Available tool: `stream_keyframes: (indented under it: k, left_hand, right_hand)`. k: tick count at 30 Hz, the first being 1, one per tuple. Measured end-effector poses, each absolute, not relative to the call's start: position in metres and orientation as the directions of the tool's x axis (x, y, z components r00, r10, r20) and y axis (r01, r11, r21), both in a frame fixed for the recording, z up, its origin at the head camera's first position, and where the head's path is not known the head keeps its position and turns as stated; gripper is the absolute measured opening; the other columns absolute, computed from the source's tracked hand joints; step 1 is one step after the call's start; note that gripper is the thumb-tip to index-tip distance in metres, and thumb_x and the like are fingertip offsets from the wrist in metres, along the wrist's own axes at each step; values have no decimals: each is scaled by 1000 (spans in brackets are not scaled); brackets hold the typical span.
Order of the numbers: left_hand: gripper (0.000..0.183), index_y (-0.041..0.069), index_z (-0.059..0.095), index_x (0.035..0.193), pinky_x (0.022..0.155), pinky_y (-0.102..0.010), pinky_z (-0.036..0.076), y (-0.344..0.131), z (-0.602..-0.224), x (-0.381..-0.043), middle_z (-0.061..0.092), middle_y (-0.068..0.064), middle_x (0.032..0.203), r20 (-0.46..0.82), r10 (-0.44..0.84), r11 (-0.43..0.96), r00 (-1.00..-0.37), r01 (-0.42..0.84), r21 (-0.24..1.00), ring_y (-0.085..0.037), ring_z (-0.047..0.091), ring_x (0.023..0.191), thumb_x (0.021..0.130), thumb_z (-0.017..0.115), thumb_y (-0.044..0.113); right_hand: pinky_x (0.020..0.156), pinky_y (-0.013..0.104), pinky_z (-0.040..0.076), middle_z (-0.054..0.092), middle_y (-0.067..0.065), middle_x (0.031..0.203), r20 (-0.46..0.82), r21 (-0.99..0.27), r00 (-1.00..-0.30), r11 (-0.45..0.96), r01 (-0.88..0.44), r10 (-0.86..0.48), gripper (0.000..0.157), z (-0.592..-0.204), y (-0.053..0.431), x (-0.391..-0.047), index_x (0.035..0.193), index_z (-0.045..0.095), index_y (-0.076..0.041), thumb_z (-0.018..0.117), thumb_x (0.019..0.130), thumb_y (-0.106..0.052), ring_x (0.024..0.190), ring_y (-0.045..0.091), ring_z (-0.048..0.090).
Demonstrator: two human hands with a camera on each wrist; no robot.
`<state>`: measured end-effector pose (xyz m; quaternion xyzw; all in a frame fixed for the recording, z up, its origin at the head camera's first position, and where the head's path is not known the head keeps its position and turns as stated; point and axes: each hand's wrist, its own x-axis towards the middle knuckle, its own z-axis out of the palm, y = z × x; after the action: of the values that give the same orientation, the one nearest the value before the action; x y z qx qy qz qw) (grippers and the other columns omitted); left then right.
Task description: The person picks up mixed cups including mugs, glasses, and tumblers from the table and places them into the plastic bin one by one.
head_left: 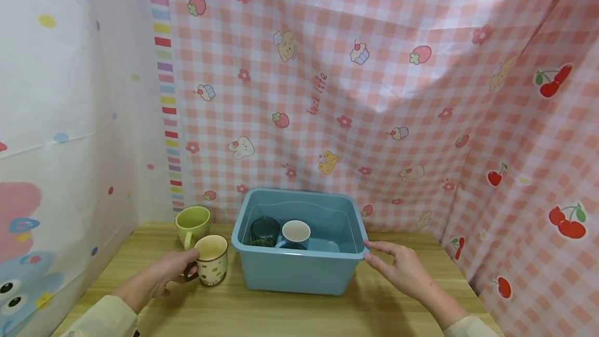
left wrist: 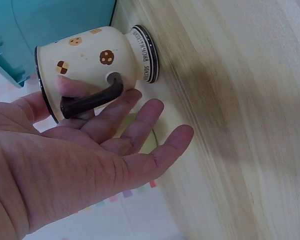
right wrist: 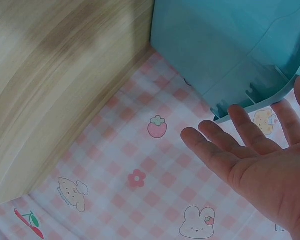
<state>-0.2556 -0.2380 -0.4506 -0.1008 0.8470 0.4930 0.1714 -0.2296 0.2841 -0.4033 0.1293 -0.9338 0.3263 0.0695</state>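
Observation:
A cream mug (head_left: 212, 267) with a dark rim, dark handle and cookie prints stands upright on the table. My left hand (head_left: 170, 270) holds it by the handle, one finger passing through the loop; the other fingers extend loosely below in the left wrist view. Behind it is a green mug (head_left: 193, 222), close to the cream one. My right hand (head_left: 404, 269) touches the right rim of a blue plastic bin (head_left: 299, 274) with thumb and index finger, the fingers fairly straight. Inside the bin are a white-lined cup (head_left: 296, 231) and a dark glass (head_left: 265, 229), with other cups partly hidden by the front wall.
The wooden table (head_left: 201, 311) carries the bin at its middle and the mugs to its left. A pink checked curtain (head_left: 327, 92) hangs behind and to the right. On the left hangs a white patterned curtain (head_left: 70, 108).

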Motion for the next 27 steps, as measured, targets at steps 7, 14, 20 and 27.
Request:
stream_keyframes:
  k: [7,14,20,27]
  left_hand:
    - [33,21,51,63,82,-73,43,-236,-448,-252,57,-2,76,-379,0,508,-925,-327,797,-23,59,92,91,45,35]
    - [33,20,52,64,79,-63,46,-238,-445,-251,56,0,71,-385,13,525,-923,-321,788,-23,58,95,92,44,35]
    - [32,19,53,67,83,-73,42,-241,-439,-249,59,-4,77,-392,51,540,-918,-305,784,-25,57,103,93,41,33]
    - [34,18,55,67,90,-84,30,-247,-428,-248,62,-7,84,-378,60,546,-924,-286,788,-37,52,116,94,37,30]
  right_hand:
    - [48,25,40,67,7,131,199,-598,-962,754,-270,-187,48,-403,285,-229,129,67,-26,65,90,-53,39,4,20]
    - [47,25,39,67,6,131,202,-604,-961,749,-274,-189,47,-404,285,-228,129,66,-25,65,90,-52,40,4,20]
    - [54,23,42,67,6,131,220,-596,-957,750,-286,-191,49,-404,286,-228,129,67,-24,64,90,-53,42,4,18]
    - [53,23,42,67,5,131,209,-600,-960,750,-277,-187,48,-405,287,-228,129,66,-24,64,90,-53,42,4,16]
